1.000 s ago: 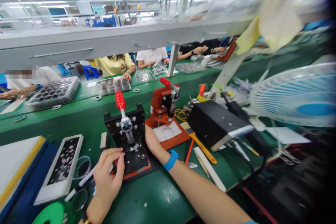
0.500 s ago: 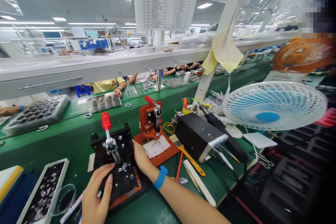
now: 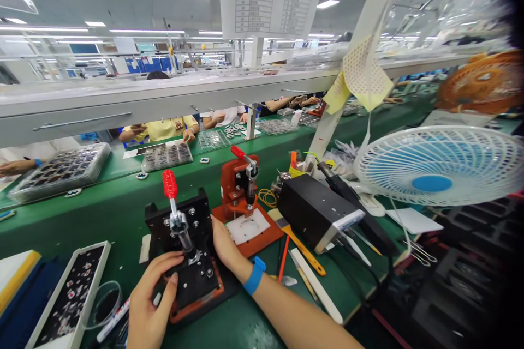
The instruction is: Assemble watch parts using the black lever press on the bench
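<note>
A black toggle clamp fixture (image 3: 196,278) with a red-handled lever (image 3: 170,184) stands upright on the green bench before me. My left hand (image 3: 151,294) grips its near left side, index finger by the foot of the plunger and thumb on the plate edge. Round the fixture's right side curls my right hand (image 3: 226,245), a blue band (image 3: 255,276) on its wrist; most of its fingers are hidden behind the black upright. Any small part under the plunger is too hidden to tell. A second, orange toggle clamp fixture (image 3: 235,188) sits just behind, to the right.
At left lie a white tray of small parts (image 3: 103,253), a clear round dish (image 3: 118,305) and a marker (image 3: 113,320). On the right are a yellow brush (image 3: 305,251), a black box (image 3: 311,204) and a white fan (image 3: 487,166). Co-workers' hands and trays line the far side.
The whole view has shifted slightly, so things sit a little further right in the picture. Both hands keep their places on the fixture. Across the bench, the yellow-sleeved co-worker shows more.
</note>
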`<action>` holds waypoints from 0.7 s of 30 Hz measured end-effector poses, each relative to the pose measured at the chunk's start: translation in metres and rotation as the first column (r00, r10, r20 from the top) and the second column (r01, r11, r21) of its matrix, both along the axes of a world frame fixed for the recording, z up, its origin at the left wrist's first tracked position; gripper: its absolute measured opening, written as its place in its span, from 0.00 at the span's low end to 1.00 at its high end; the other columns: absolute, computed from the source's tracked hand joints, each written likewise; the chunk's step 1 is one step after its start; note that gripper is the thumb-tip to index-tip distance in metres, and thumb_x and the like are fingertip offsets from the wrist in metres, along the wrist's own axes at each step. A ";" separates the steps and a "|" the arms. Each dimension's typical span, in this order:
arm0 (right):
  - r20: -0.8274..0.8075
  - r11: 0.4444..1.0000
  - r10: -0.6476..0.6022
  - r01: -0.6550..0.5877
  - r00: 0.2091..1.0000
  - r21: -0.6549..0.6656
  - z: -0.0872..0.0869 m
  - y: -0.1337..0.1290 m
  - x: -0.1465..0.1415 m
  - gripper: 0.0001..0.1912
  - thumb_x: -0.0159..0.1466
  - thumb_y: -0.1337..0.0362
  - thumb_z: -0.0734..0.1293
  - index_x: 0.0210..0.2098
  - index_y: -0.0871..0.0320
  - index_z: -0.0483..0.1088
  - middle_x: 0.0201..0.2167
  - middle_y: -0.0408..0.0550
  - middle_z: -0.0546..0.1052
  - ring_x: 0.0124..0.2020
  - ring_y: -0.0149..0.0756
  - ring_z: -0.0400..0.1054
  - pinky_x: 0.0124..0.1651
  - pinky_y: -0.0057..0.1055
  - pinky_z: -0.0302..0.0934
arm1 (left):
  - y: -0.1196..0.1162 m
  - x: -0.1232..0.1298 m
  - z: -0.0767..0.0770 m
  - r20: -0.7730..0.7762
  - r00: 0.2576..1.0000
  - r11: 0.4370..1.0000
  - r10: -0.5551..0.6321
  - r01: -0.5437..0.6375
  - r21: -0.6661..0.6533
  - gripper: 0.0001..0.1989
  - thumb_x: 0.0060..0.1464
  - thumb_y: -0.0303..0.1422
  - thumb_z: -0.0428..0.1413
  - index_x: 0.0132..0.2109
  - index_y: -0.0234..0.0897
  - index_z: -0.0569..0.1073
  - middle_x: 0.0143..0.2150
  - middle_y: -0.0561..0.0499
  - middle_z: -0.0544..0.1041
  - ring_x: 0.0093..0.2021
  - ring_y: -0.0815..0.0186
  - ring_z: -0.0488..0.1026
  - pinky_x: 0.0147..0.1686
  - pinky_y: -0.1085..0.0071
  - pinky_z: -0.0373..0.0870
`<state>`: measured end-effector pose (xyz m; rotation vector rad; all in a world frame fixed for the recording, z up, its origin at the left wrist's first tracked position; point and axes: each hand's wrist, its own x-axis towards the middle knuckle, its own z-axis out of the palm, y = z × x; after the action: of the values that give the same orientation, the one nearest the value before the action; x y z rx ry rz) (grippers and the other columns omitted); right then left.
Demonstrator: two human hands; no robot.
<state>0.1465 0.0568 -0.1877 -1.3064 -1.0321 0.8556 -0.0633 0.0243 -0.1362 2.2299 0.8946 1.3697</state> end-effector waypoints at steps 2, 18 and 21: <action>0.000 1.000 0.001 -0.001 1.000 0.001 0.000 -0.001 0.000 0.29 0.75 0.44 0.53 0.37 0.56 0.76 0.38 0.50 0.81 0.45 0.44 0.72 0.61 0.41 0.64 | 0.000 0.000 -0.001 -0.010 1.000 1.000 -0.001 0.002 0.012 0.09 0.67 0.37 0.56 0.47 0.46 0.82 0.49 0.51 0.85 0.48 0.60 0.84 0.45 0.69 0.82; -0.003 0.998 -0.019 0.019 1.000 0.059 -0.008 0.006 -0.001 0.32 0.72 0.38 0.53 0.37 0.56 0.77 0.37 0.51 0.81 0.45 0.45 0.72 0.60 0.45 0.66 | -0.005 0.006 -0.014 0.028 0.999 1.000 0.016 -0.015 -0.025 0.10 0.69 0.35 0.54 0.50 0.42 0.80 0.51 0.45 0.81 0.51 0.57 0.80 0.51 0.61 0.80; -0.017 0.998 -0.038 0.039 0.999 0.056 -0.014 0.006 0.009 0.34 0.70 0.35 0.55 0.39 0.56 0.78 0.43 0.54 0.82 0.51 0.49 0.72 0.65 0.51 0.62 | -0.004 0.009 -0.014 0.044 0.999 0.999 -0.010 0.011 -0.030 0.10 0.70 0.32 0.53 0.51 0.42 0.78 0.52 0.45 0.80 0.53 0.58 0.79 0.52 0.61 0.78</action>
<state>0.1554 0.0627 -0.2020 -1.2662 -1.0086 0.8012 -0.0542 0.0206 -0.1505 2.1705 0.8814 1.3854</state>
